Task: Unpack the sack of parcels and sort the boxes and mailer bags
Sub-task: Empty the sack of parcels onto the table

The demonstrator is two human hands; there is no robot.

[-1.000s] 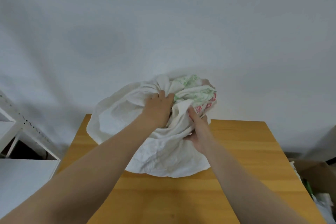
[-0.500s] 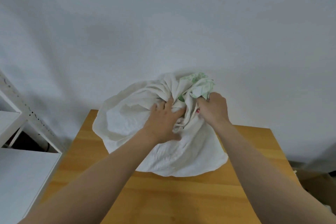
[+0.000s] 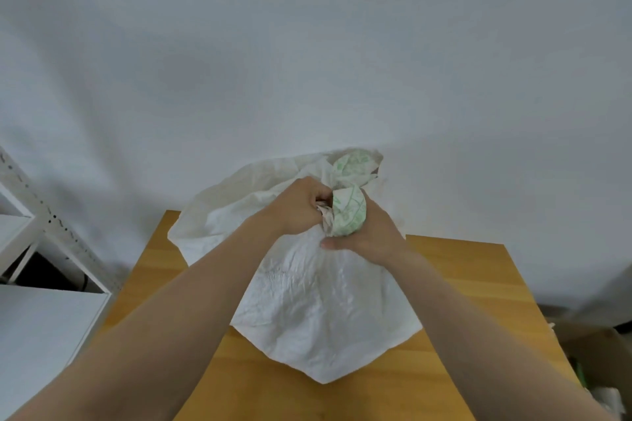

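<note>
close head view, forward-down over table (image 3: pixel 478 284)

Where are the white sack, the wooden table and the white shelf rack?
white sack (image 3: pixel 307 301): head view, its crumpled front panel.
wooden table (image 3: pixel 478 287): head view, bare top right of the sack.
white shelf rack (image 3: pixel 37 335): head view, its flat lower board.

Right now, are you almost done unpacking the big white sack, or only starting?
Only starting. Done: the white sack sits on the wooden table. In hand: the left hand and right hand both grip its bunched, green-printed neck, seemingly working it open. Left: no box or mailer bag is out yet, so all the unpacking and sorting remains.
</note>
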